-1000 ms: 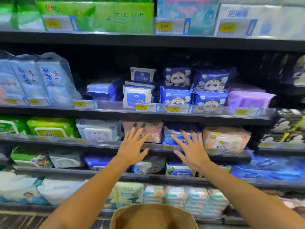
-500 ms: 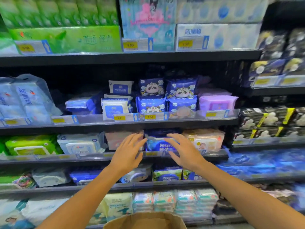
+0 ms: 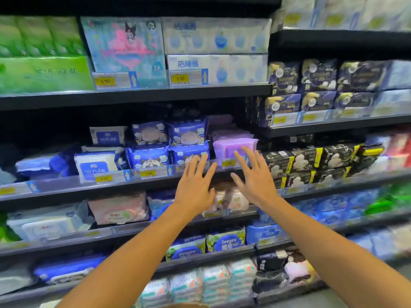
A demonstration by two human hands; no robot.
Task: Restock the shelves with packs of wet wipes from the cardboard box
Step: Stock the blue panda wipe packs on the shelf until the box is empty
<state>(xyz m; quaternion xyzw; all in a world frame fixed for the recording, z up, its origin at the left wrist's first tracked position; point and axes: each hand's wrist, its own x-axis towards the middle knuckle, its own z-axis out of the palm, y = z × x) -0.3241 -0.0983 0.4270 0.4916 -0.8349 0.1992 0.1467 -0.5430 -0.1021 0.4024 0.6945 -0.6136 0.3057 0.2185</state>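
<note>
Two empty hands raised before the wet-wipe shelves, fingers spread.

Left hand [image 3: 195, 185] and right hand [image 3: 255, 181] side by side at centre, a gap between them, fingers straight and apart, holding nothing. Fingertips of both level with the clear front rail of the shelf [image 3: 133, 181] bearing yellow price tags. At 11 o'clock from the left hand, blue panda-print wipe packs [image 3: 149, 156] stacked two high; further toward 9 o'clock, a white and blue wipe pack [image 3: 97, 163]. At 12 o'clock from the right hand, a purple pack [image 3: 231, 146] just behind its fingertips. Below the hands, at 6 o'clock, Deeyeo wipe packs [image 3: 225, 241] on a lower shelf. At the bottom edge, a brown sliver, apparently the cardboard box [image 3: 184, 305], barely visible.
</note>
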